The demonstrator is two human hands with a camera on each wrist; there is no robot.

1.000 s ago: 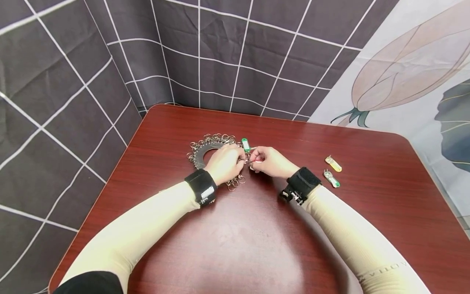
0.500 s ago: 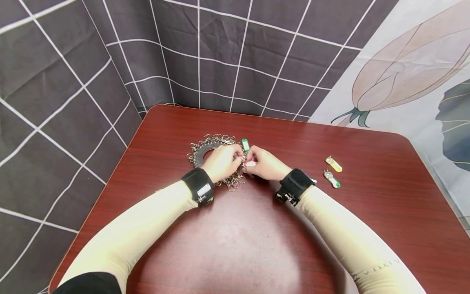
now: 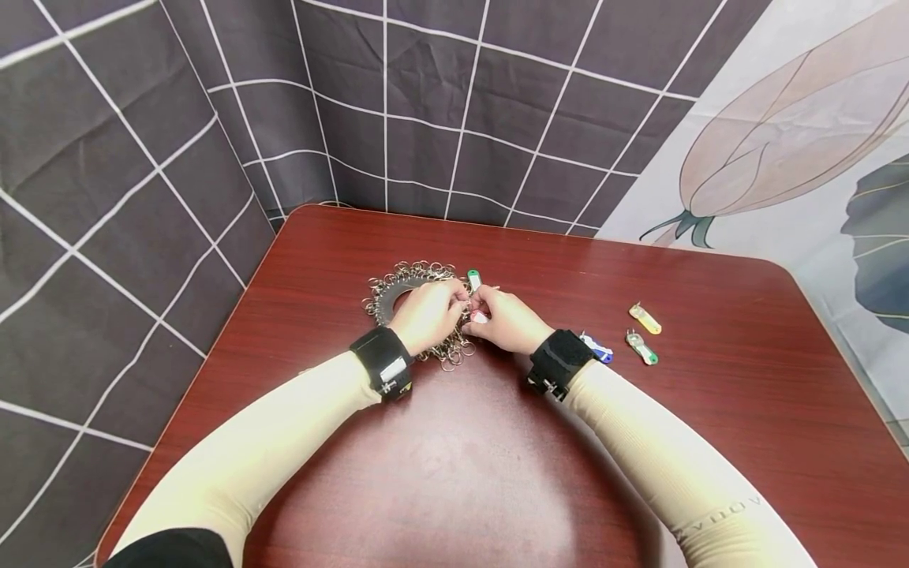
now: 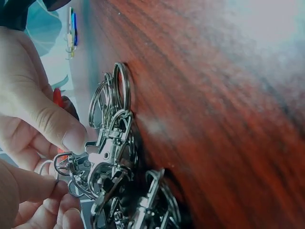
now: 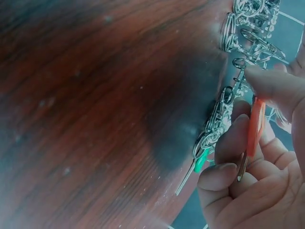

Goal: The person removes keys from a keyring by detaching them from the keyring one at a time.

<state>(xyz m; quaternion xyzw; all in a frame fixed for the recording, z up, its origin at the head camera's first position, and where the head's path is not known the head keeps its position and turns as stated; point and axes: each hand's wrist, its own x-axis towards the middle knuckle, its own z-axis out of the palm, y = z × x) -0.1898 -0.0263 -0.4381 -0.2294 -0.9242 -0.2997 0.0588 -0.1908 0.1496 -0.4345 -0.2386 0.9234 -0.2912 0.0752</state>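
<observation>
A grey ring-shaped holder (image 3: 387, 304) lies flat, its edge lined with several metal swivel clasps and split rings. My left hand (image 3: 429, 314) rests over its right side and pinches a small metal ring at a clasp (image 4: 102, 155). Close against it, my right hand (image 3: 513, 322) holds a red key tag (image 5: 256, 124) between thumb and fingers. A key (image 5: 243, 168) extends from the tag against the right fingers. The tag's ring end is partly hidden by the fingertips, so I cannot tell whether it is hooked on. A green key tag (image 3: 474, 279) lies just beyond the hands.
To the right on the red-brown table (image 3: 454, 457) lie a yellow key tag (image 3: 645, 319), another green key tag (image 3: 642, 347) and a blue key tag (image 3: 598, 349), the last beside my right wristband. A dark grid-patterned cloth (image 3: 426, 102) hangs behind.
My right hand has moved left with the red key tag until it meets the left hand. The blue tag has come into sight from behind the right wrist. The left hand has barely shifted.
</observation>
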